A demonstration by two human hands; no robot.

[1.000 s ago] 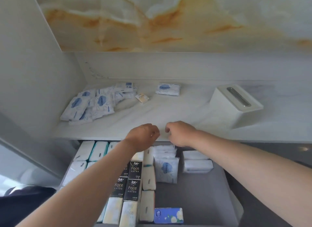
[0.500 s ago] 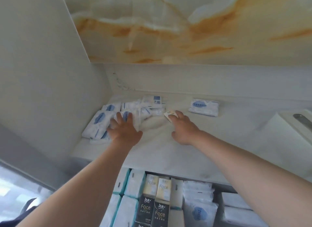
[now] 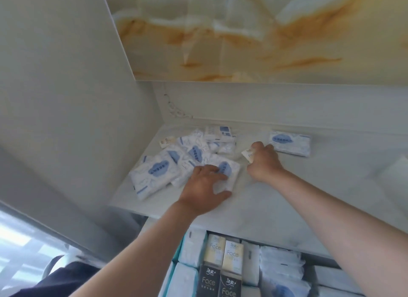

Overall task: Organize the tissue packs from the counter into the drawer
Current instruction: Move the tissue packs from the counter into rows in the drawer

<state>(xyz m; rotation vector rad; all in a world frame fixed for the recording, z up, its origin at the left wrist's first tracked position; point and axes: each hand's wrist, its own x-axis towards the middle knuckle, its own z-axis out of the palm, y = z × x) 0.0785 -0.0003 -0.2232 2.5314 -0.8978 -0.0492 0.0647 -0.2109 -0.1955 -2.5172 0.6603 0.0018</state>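
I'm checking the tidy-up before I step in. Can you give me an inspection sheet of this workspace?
Surface: pale marble counter; an open drawer sits below its front edge.
Job's things: tissue packs heaped in the counter's back left corner; a lone pack further right; rows of packs in the drawer.
Clutter: white box at the right edge, blurred.
Grips: left hand grips a blue-print pack at the heap's near edge; right hand holds a small beige pack.
Cables: none sure; a thin curly line in the back corner, too unclear to name.
Surroundings: grey wall on the left, marbled panel above.
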